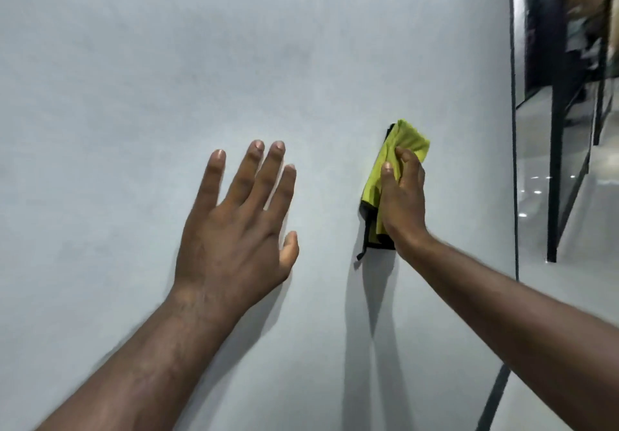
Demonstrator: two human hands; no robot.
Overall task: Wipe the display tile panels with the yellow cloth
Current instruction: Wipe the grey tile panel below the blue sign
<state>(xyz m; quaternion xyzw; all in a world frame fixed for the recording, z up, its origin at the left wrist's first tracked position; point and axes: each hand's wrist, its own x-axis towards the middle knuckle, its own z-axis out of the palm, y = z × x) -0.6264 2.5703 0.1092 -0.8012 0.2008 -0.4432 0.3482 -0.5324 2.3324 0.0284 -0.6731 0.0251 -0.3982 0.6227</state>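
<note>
Filling most of the view: one large pale grey matt display tile panel [134, 78], upright, with its dark right edge running down the right side.

Item: folded yellow-green cloth with black trim [375, 186]. It lies flat against the panel, right of centre and about mid-height. Its upper fold shows above the fingers, and its black-edged lower corner with a short loose tail of trim hangs below the heel of the hand.

Item: right grip [403, 209]. It is pinching the cloth, with the thumb laid on the left side of the fabric and the fingers curled over the upper fold, pressing it to the panel. The forearm enters from the lower right.

Item: left grip [231, 229]. It is spread, with fingers straight and fanned and the palm turned to the panel, left of the cloth and apart from it. Whether the palm touches the surface cannot be told. The forearm enters from the lower left.

Far right, beyond the panel edge: black metal display frames [554, 129] standing on a glossy grey floor [542, 169] with small light reflections.
</note>
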